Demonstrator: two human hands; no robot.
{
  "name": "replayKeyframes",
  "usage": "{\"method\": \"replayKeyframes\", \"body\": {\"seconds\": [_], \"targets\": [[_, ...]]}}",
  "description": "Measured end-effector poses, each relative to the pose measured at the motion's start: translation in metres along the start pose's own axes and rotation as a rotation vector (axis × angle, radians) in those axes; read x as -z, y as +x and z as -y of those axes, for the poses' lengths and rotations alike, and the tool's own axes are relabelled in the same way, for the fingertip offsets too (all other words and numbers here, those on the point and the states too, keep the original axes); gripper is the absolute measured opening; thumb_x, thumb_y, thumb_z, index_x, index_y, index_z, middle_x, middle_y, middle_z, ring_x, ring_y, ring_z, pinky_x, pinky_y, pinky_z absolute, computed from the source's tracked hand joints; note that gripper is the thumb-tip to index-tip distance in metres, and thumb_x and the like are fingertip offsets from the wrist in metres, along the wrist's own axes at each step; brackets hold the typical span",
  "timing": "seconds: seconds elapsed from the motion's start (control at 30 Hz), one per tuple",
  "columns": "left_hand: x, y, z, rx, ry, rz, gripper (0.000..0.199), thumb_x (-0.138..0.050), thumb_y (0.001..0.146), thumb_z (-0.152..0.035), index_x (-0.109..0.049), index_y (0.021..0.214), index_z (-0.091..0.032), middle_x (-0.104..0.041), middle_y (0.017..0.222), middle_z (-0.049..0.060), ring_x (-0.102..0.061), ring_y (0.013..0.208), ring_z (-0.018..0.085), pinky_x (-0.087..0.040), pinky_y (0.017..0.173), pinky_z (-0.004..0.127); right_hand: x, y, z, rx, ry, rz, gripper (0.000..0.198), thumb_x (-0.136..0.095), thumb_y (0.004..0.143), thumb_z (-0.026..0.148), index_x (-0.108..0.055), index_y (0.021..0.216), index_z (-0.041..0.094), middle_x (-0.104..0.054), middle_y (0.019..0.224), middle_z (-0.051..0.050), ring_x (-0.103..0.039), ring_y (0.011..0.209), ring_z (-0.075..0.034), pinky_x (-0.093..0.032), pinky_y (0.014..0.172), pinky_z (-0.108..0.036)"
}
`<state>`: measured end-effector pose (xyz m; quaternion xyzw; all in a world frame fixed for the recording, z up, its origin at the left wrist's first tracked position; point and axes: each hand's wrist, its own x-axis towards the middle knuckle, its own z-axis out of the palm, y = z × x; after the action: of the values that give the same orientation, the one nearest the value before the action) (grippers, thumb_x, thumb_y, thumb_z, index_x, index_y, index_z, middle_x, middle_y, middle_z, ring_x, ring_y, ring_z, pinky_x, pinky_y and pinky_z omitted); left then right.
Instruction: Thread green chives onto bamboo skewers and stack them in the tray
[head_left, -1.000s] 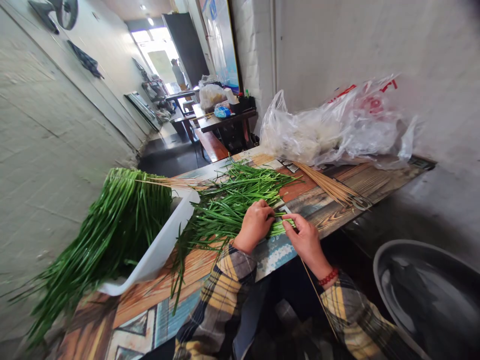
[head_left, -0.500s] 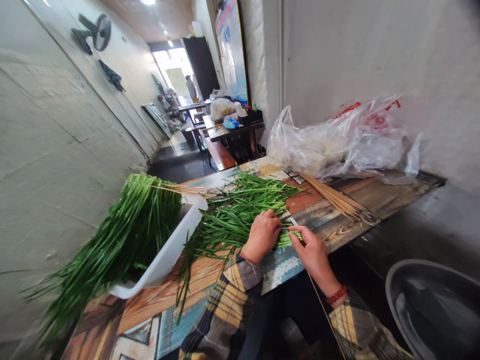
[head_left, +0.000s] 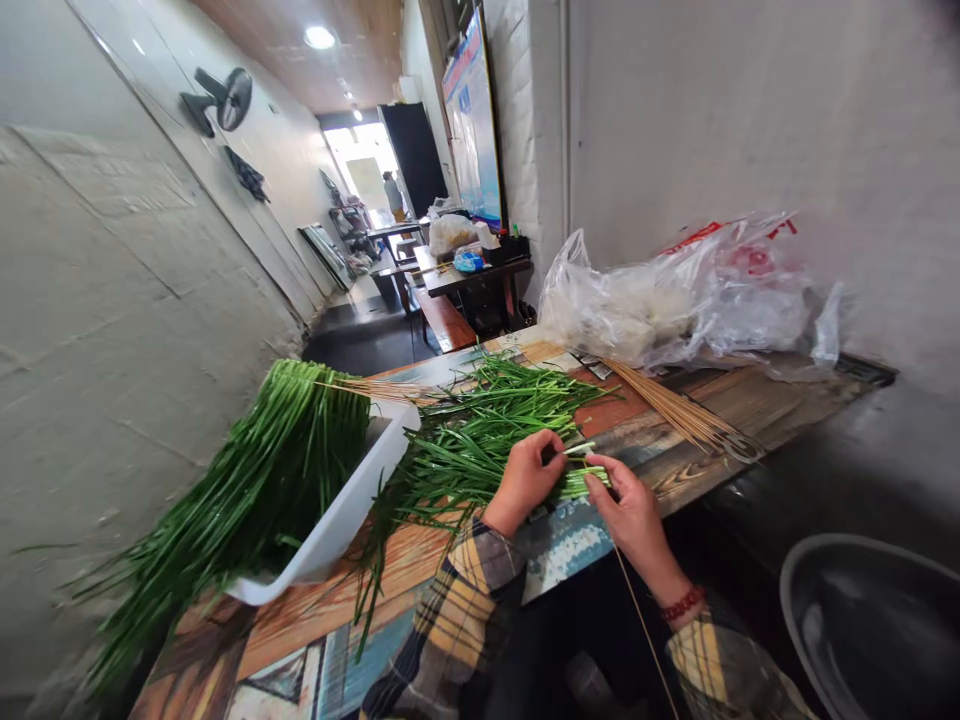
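Note:
A loose pile of green chive stalks (head_left: 480, 440) lies across the patterned wooden table (head_left: 315, 620). My left hand (head_left: 525, 475) presses down on the pale cut ends of the stalks and pinches one stalk end that sticks up. My right hand (head_left: 630, 510) grips a thin bamboo skewer (head_left: 641, 620) whose tip points into the stalk ends; its shaft runs back down past my wrist with the red bead bracelet.
A white tray (head_left: 337, 525) heaped with skewered chives (head_left: 247, 490) stands at the left. A bundle of bamboo skewers (head_left: 675, 410) and a clear plastic bag (head_left: 675, 295) lie at the back right. A dark metal basin (head_left: 877, 630) sits low right.
The view has tilted upward slightly. My left hand has lifted one stalk end between its fingers; my right hand stays at the cut ends with the skewer.

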<state>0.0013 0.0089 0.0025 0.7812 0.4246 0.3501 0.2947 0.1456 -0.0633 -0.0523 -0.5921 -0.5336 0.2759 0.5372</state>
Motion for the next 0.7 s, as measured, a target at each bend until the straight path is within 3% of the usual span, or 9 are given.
{"method": "replayKeyframes", "body": {"seconds": [0.37, 0.7], "targets": [[0.002, 0.000, -0.006, -0.076, -0.040, 0.057, 0.013, -0.055, 0.082, -0.019, -0.067, 0.078, -0.015, -0.066, 0.077, 0.003, -0.059, 0.073, 0.013, -0.044, 0.069, 0.024, 0.006, -0.002, 0.012, 0.032, -0.022, 0.011, 0.032, -0.052, 0.087, 0.043, -0.065, 0.104, 0.020, -0.071, 0.083, -0.004, -0.066, 0.070, -0.018, -0.049, 0.066, -0.028], [0.002, 0.000, -0.007, -0.117, -0.026, 0.077, 0.015, -0.056, 0.083, -0.020, -0.067, 0.074, -0.015, -0.066, 0.075, 0.003, -0.059, 0.071, 0.013, -0.044, 0.069, 0.024, 0.007, -0.002, 0.016, 0.033, -0.046, -0.021, 0.031, -0.051, 0.087, 0.042, -0.065, 0.103, 0.019, -0.071, 0.079, -0.004, -0.067, 0.071, -0.018, -0.050, 0.065, -0.028]]}}
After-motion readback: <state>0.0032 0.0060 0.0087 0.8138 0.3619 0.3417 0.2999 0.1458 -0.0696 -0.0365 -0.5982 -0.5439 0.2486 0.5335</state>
